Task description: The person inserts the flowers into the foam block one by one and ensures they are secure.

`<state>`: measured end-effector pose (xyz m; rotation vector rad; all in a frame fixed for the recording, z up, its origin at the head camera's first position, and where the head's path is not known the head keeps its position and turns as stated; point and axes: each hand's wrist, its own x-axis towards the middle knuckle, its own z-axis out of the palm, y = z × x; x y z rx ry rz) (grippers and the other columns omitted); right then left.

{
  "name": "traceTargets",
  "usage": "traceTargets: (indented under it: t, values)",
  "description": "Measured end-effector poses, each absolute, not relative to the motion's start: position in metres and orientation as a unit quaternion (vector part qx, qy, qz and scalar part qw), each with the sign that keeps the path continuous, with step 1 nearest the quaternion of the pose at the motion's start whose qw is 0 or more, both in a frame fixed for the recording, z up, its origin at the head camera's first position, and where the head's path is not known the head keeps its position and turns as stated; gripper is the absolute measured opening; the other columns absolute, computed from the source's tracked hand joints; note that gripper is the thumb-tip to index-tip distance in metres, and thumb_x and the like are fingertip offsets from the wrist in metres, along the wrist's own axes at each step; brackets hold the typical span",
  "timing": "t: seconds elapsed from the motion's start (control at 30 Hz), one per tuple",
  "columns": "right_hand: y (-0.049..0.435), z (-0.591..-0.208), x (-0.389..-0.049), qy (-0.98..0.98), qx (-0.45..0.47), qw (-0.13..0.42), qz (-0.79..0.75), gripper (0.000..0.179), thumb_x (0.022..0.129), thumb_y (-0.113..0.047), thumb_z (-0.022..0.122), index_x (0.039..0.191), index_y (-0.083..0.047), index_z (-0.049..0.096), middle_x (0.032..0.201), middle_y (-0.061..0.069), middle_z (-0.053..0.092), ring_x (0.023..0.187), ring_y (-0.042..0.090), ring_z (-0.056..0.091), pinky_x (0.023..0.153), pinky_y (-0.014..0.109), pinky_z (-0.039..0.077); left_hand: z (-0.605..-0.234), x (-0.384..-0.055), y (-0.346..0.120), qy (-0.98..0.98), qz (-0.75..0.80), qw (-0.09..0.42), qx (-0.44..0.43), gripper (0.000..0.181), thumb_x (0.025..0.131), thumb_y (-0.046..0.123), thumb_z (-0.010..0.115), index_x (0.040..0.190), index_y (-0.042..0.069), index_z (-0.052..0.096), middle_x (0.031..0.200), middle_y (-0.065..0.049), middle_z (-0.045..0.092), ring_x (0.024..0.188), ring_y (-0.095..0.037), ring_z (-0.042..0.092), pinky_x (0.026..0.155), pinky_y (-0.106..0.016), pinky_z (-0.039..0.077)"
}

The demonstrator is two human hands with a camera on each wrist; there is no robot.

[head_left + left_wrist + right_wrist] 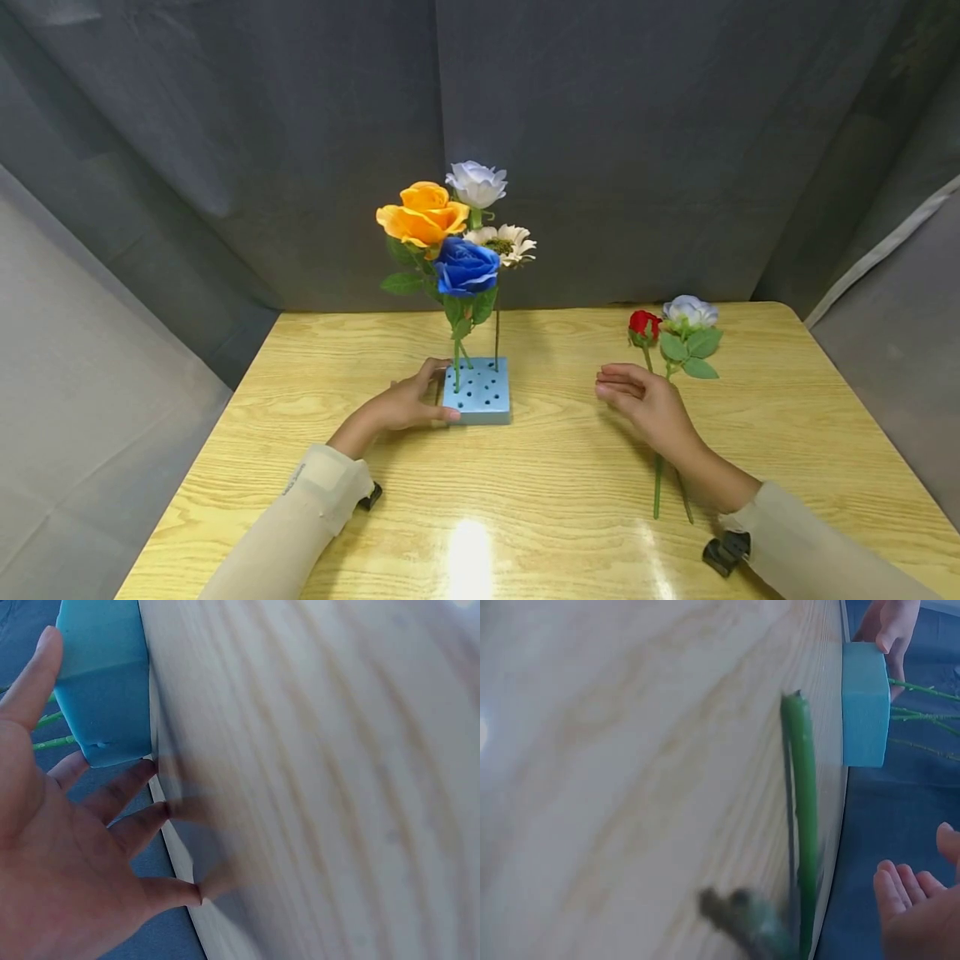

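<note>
A light blue foam block [480, 400] with rows of holes stands on the table. From its left side my left hand [408, 402] holds it, thumb at the near edge and index finger at the far one; in the left wrist view the other fingers are spread towards the table. Upright in the block are an orange rose [423, 215], a blue rose [467, 268], a pale lilac rose [477, 183] and a cream daisy-like flower [512, 244]. My right hand [652, 408], holding nothing, hovers above the stems of two lying flowers, a red rose [643, 327] and a pale lilac rose [690, 313].
The wooden table [555, 500] ends at the back against a grey curtain [600, 150]. In the right wrist view a green stem [802, 772] lies on the wood close to the camera. Grey cloth hangs on both sides.
</note>
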<state>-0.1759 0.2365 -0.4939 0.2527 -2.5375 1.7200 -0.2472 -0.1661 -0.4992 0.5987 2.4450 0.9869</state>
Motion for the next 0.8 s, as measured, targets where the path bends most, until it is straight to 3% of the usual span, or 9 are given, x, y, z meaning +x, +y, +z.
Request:
traceTargets:
  t: [0.27,0.53,0.8]
  values:
    - [0.253,-0.497,-0.170,-0.834,0.066,0.059,0.545,0.045,0.100,-0.022,0.071,0.135,0.004,0.061,0.128,0.027,0.067,0.101,-0.010,0.064,0.086,0.012,0.053,-0.499,-0.247,-0.166,0.882,0.359,0.218,0.216,0.095,0.091,0.048,0.078,0.162,0.022,0.020,0.166,-0.018,0.030,0.154,-0.040,0.026,0.114,-0.078,-0.008]
    - [0.271,-0.497,-0.159,-0.842,0.055,0.077,0.532,0.046,0.101,-0.023,0.070,0.139,0.001,0.060,0.131,0.028,0.064,0.104,-0.006,0.066,0.084,0.011,0.053,-0.499,-0.246,-0.165,0.880,0.364,0.217,0.216,0.095,0.090,0.049,0.078,0.161,0.022,0.021,0.166,-0.018,0.031,0.153,-0.041,0.026,0.114,-0.078,-0.007]
    - [0.287,-0.498,-0.151,-0.856,0.038,0.095,0.506,0.047,0.099,-0.021,0.072,0.138,0.003,0.060,0.126,0.015,0.069,0.101,-0.012,0.063,0.083,0.010,0.053,-0.500,-0.246,-0.166,0.881,0.361,0.216,0.216,0.095,0.090,0.050,0.078,0.161,0.024,0.021,0.166,-0.018,0.032,0.153,-0.041,0.027,0.114,-0.078,-0.007]
